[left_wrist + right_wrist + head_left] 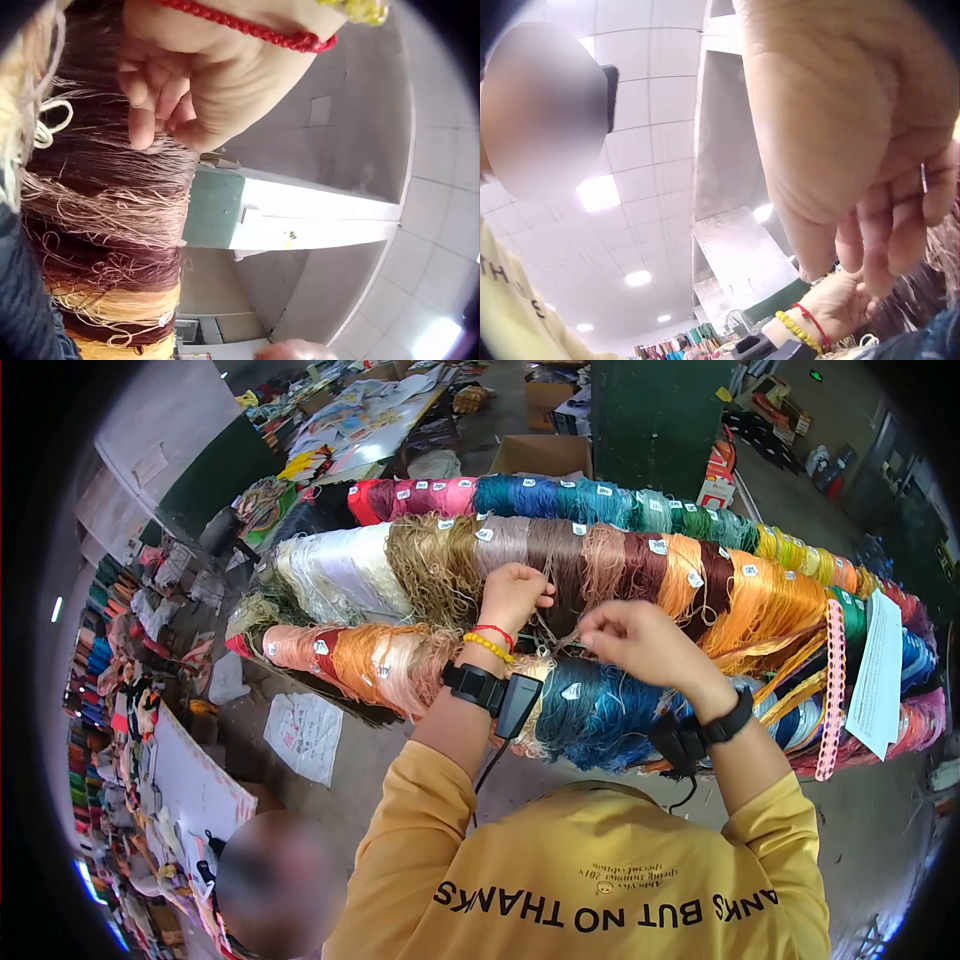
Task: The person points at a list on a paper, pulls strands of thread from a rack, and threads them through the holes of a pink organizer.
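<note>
Hanks of thread hang side by side on long rails in the head view. My left hand (pixel 517 600) is over the taupe and brown thread (pixel 555 565), fingers curled in toward the thumb. The left wrist view has those fingers (pixel 140 127) bent right at the dark brown strands (pixel 82 150). To its right, my right hand (pixel 635 643) brings thumb and fingers together on thin brown thread strands below the same hanks. The right wrist view shows this hand (pixel 840 142) from the palm side, its fingers bent; the strands at its tips are hidden there.
Blue thread (pixel 590 710) hangs on the nearest rail, and orange thread (pixel 760 595) to the right. A pink perforated strip (pixel 832 690) and white paper sheets (pixel 876 675) hang at the right end. Behind the rails stand a cardboard box (pixel 540 455) and a green pillar (pixel 655 430).
</note>
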`<state>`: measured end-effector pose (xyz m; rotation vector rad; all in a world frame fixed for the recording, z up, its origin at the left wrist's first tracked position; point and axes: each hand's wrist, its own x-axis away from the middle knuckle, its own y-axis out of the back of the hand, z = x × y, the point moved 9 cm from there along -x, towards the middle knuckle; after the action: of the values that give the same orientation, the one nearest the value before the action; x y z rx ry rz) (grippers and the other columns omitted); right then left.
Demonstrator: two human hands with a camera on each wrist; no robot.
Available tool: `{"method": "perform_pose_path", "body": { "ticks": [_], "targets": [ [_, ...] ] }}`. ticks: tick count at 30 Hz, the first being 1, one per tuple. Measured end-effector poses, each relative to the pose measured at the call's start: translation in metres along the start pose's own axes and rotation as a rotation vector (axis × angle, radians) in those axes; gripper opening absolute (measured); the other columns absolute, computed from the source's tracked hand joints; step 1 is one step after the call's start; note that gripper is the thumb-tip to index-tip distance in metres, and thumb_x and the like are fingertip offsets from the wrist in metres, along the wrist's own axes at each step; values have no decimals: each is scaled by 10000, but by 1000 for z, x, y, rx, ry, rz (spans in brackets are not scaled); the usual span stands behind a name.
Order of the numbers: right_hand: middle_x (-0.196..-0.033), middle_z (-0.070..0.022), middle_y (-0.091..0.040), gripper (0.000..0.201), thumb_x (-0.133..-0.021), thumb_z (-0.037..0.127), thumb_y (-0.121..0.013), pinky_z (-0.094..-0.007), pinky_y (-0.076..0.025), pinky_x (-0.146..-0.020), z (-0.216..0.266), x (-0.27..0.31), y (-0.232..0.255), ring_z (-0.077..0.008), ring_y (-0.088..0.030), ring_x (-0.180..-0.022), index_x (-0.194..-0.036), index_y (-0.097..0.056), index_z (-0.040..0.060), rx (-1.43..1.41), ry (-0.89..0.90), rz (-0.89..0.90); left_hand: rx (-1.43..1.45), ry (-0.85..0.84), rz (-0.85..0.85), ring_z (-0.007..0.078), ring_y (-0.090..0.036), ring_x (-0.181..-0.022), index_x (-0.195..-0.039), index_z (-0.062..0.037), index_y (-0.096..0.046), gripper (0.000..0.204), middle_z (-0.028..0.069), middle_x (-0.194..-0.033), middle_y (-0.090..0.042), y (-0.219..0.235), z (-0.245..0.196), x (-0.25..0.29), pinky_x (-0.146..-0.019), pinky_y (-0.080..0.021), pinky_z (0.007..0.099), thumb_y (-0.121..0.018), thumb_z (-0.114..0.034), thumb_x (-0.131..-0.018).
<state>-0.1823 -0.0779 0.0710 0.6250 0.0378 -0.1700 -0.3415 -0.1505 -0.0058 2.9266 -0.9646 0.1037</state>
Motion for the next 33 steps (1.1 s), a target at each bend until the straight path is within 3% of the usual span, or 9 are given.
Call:
{"method": "perform_pose_path", "body": {
  "ticks": [5,7,8,14,17,26,29,32,33],
  "targets": [
    [-638,-52,-616,171,-830,168,-577,-272,-454,-512,-37,-52,-14,-111,-559,-542,-871,-629,10,-253,-191,-110,8,21,35,152,-628,-626,-879,43,-604,142,95,-778,-652,2,2,3,-546,-457,228,-569,-65,-793],
    [-640,-49,-619,170,-836,171,-571,-266,-458,-513,-40,-66,-18,-116,-561,-540,-857,-634,14,-251,-179,-155,-35,34,91,122,-618,-642,-923,4,-602,155,64,-799,-647,1,7,1,-537,-434,207,-568,-100,-814],
    [-677,-26,-594,152,-858,145,-566,-212,-422,-498,-46,-70,-23,-76,-539,-579,-894,-611,4,-258,-240,-128,-57,42,118,107,-613,-650,-945,-16,-600,162,48,-809,-644,0,10,0,-532,-422,196,-568,-118,-824],
    [-689,-25,-598,152,-848,147,-578,-217,-421,-483,-67,-83,-34,-82,-548,-588,-891,-610,4,-200,-275,-183,-35,53,129,106,-614,-666,-913,-30,-598,146,35,-804,-634,1,15,1,-538,-412,195,-547,-161,-875],
    [-642,-76,-630,155,-804,146,-583,-264,-463,-519,-75,-87,-35,-123,-580,-541,-849,-639,8,-261,-235,-265,-46,63,135,111,-618,-674,-905,-28,-589,154,44,-806,-640,2,11,4,-556,-414,191,-529,-170,-888],
    [-647,-5,-579,148,-847,171,-609,-203,-368,-453,-67,-85,-47,-64,-488,-532,-829,-641,28,-615,-305,-228,41,103,147,129,-634,-699,-873,-35,-560,134,76,-810,-652,1,10,9,-572,-418,197,-485,-146,-886],
    [-634,5,-560,143,-847,171,-614,-202,-355,-447,-62,-84,-45,-58,-465,-514,-835,-639,32,-698,-289,-291,26,81,181,150,-639,-692,-929,-3,-560,157,77,-799,-651,-4,7,10,-605,-447,217,-505,-135,-866],
    [-636,9,-553,159,-847,184,-610,-206,-363,-454,-64,-81,-41,-62,-476,-520,-839,-636,28,-610,-296,-308,-418,-190,66,223,-644,-780,-1003,0,-561,235,105,-897,-649,13,7,-5,-682,-483,281,-583,-124,-804],
    [-639,9,-551,167,-850,192,-604,-205,-363,-453,-63,-78,-38,-62,-476,-518,-834,-636,28,-606,-303,-329,-558,-347,0,251,-615,-867,-1059,-14,-543,311,115,-984,-618,17,-16,3,-745,-469,313,-610,-130,-779]
  ]
}}
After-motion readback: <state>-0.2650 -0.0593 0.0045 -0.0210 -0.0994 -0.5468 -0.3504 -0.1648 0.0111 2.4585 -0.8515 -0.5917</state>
